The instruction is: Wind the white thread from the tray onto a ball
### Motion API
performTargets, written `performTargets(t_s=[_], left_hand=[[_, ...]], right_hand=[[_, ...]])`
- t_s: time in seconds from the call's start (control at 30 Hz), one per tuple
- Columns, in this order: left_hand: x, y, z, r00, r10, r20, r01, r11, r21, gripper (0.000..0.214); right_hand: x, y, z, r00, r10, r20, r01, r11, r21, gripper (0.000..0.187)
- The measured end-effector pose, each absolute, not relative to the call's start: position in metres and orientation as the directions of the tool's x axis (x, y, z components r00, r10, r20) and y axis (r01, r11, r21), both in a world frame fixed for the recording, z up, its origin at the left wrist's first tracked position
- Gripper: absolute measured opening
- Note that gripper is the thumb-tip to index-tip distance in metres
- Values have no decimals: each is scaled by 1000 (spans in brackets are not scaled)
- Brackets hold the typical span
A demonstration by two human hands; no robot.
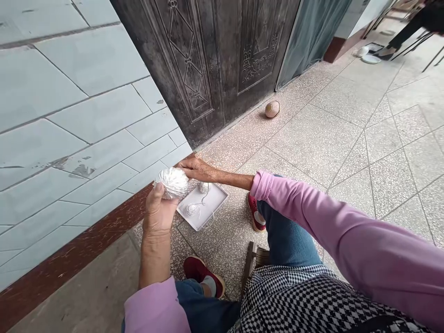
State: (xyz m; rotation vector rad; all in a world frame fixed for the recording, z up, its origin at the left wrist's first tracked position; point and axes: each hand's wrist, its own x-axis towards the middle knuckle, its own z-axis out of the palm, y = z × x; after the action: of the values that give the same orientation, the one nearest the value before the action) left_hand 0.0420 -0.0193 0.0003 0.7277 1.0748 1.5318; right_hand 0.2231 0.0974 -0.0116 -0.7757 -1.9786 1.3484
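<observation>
A ball of white yarn (172, 182) rests in my left hand (160, 209), whose thumb presses on its near side. My right hand (196, 168) is closed at the ball's far right side, with its fingertips partly hidden behind the yarn. Just below my right hand, a shallow white tray (212, 206) lies on the floor. In it are a small white ball (191, 209) at the near left and another small whitish ball (204, 187) at the back, partly covered by my hand. Thin strands run between them and over the tray's edge.
A tiled wall (86, 120) rises on the left, beside a dark carved door (215, 60). A pinkish ball (272, 109) lies on the speckled floor near the door. My red shoes (199, 273) flank the tray. A seated person's leg (405, 37) shows at the far right.
</observation>
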Motion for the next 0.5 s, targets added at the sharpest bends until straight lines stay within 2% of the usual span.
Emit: performTargets(t_s=[0.17,0.3,0.5], left_hand=[[35,-14,-5,-319,946,-65,-402,-73,913,82],[18,-7,-14,-377,926,8,-325,-140,935,71],[4,1,-32,-493,865,95,-92,-161,983,80]], right_hand=[[218,83,-11,-722,683,110,245,401,-883,33],[217,64,-5,-790,611,37,318,462,-828,37],[222,56,5,-849,513,125,167,485,-858,28]])
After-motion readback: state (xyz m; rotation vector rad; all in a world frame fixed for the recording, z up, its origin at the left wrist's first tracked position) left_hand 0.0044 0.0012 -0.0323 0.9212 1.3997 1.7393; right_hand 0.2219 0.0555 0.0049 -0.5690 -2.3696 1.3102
